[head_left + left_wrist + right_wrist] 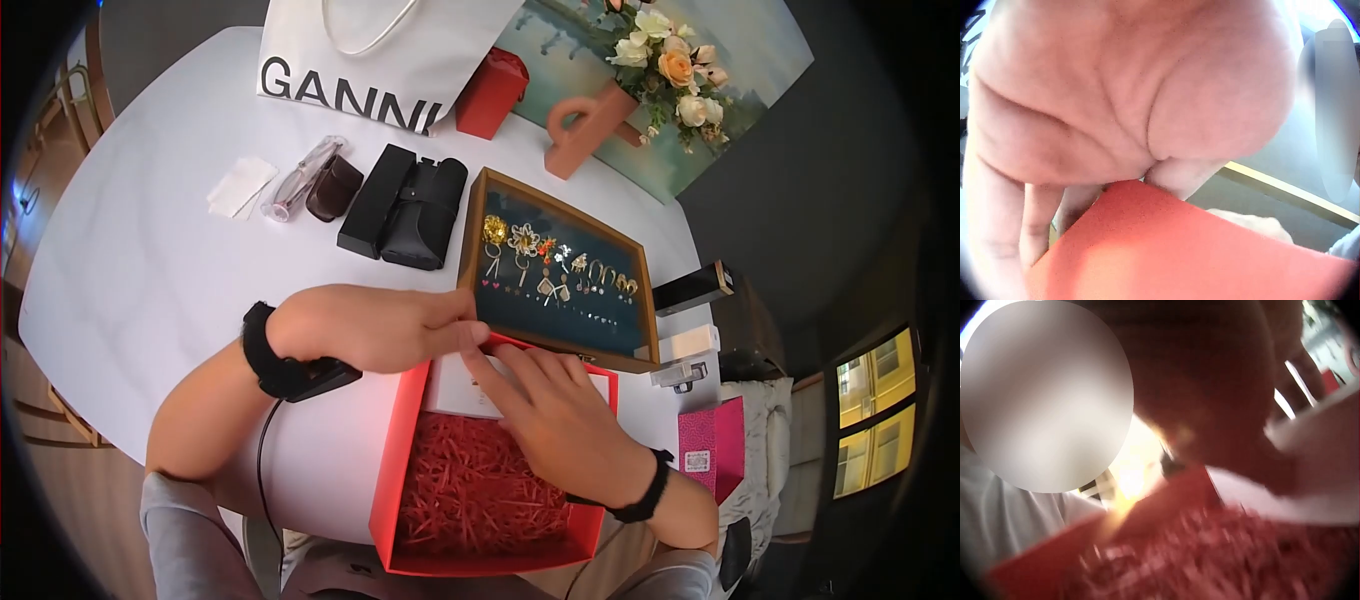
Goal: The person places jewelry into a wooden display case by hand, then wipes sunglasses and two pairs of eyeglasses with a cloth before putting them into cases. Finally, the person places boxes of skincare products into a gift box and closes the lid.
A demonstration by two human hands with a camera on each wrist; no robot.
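An open red box [393, 470] filled with red shredded paper [475, 490] stands at the table's near edge. A white flat box [455, 390] lies at its far end. My left hand [468, 325] reaches across from the left and holds the red box's far left corner, thumb and fingers on either side of the red wall [1179, 250]. My right hand [490, 365] lies flat on the white box with straight fingers pointing up and left. In the right wrist view the white box [1316, 469] sits above the shredded paper [1210, 556], blurred.
Just beyond the red box lies a wooden jewellery tray [470, 240] with several earrings. Black cases [405, 205], glasses [300, 180] and a white cloth [240, 185] lie farther left. A GANNI bag [380, 50], a small red box [490, 90] and flowers [665, 60] stand at the back. A pink box [712, 445] is at right.
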